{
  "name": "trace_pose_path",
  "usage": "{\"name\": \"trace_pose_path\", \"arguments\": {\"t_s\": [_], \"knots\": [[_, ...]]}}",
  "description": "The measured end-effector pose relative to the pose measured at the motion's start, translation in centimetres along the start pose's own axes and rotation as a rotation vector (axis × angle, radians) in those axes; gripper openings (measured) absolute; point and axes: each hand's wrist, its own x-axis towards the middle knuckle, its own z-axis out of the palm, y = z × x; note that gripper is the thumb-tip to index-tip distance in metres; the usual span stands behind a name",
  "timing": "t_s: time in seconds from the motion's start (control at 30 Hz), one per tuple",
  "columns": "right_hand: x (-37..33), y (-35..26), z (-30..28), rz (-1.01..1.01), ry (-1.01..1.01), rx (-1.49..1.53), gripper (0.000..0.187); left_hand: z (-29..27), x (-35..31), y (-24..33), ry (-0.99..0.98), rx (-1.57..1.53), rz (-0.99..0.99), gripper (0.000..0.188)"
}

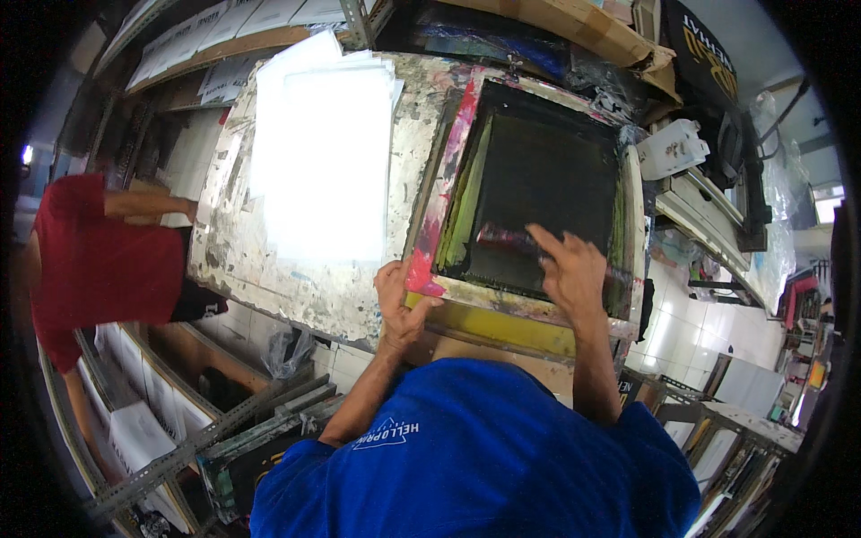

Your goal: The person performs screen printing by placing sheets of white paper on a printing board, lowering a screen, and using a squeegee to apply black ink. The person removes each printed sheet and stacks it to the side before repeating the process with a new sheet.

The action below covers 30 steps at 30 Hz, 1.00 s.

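Observation:
A screen-printing frame (442, 202) with a dark mesh (547, 170) lies on the worktable (229, 238), its wooden sides stained pink and white. My left hand (401, 305) grips the frame's near left corner, thumb toward the front edge. Over the lower part of the mesh my right hand (574, 273) is closed on a squeegee (504, 237), a dark reddish bar blurred by motion, with the index finger pointing forward. Much of the squeegee is hidden under this hand. Yellow-green ink streaks (471, 202) run along the mesh's left side.
A stack of white sheets (327, 161) lies left of the frame. A white container (671, 149) stands at the right. Another person in a red shirt (103, 251) is beyond the table's left end. Racks (717, 430) stand at lower right, shelves (220, 49) at upper left.

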Motion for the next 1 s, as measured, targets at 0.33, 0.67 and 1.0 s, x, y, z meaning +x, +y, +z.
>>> {"name": "trace_pose_path", "arguments": {"t_s": [0.33,0.67,1.0], "knots": [[5.3,-3.4,-14.1,-0.233,0.37,-0.138,0.073,3.0,14.2,9.2,0.515,-0.788,0.171,0.063],[14.9,-3.3,-22.0,-0.279,0.428,0.048,0.055,19.7,25.6,-7.2,0.049,0.411,0.064,0.047],[16.5,-1.2,-22.5,-0.365,0.363,0.155,0.04,21.8,26.0,-8.5,-0.026,0.119,-0.192,0.013]]}}
